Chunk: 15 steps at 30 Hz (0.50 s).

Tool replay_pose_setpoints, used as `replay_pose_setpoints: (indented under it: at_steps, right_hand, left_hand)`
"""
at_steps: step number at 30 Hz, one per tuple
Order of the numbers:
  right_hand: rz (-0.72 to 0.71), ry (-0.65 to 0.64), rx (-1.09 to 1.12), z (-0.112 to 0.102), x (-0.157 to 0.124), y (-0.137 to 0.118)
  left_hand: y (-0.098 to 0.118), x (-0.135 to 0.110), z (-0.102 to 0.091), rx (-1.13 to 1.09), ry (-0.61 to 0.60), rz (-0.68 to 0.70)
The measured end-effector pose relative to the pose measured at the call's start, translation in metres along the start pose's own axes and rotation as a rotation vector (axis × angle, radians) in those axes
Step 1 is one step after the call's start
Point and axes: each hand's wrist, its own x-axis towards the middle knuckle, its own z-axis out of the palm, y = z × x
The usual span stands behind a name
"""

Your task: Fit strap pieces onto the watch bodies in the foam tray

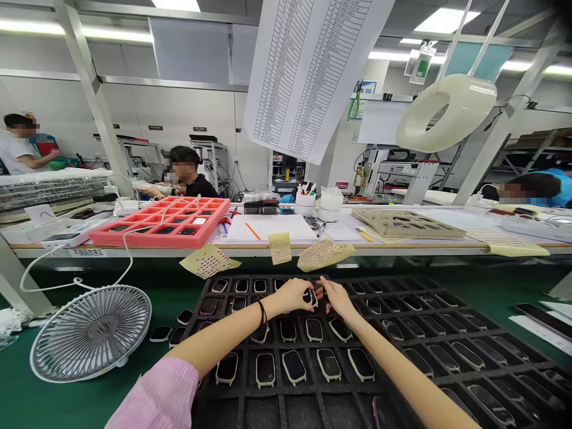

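Observation:
My left hand, with a dark band at the wrist, grips a smartwatch body with a pale frame between thumb and fingers. Right beside it, my right hand has its fingers bent around a small dark spot; what it holds, if anything, I cannot make out. Both hands are over the far part of a black foam tray. In its compartments lie several strapless smartwatches, dark screens up. A purple-edged watch leans in a near compartment.
A white fan stands at left, with several loose watches beside the tray. The shelf behind holds a pink foam tray and a beige tray. A printed sheet and a tape roll hang above. Other people work beyond.

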Motion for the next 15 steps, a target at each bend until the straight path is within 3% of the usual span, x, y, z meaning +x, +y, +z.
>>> replay_pose_setpoints:
  at_steps: [5, 9, 15]
  right_hand:
    - [-0.204, 0.124, -0.254, 0.001, 0.004, 0.019]
    - [-0.287, 0.197, -0.427, 0.002, 0.000, 0.025]
    - [-0.398, 0.270, -0.678, 0.003, -0.012, 0.026]
  left_hand:
    - [-0.002, 0.005, -0.013, 0.063, -0.010, -0.049]
    - [-0.003, 0.017, -0.018, 0.096, 0.016, -0.081]
    - [-0.006, 0.045, 0.008, 0.081, 0.049, -0.102]
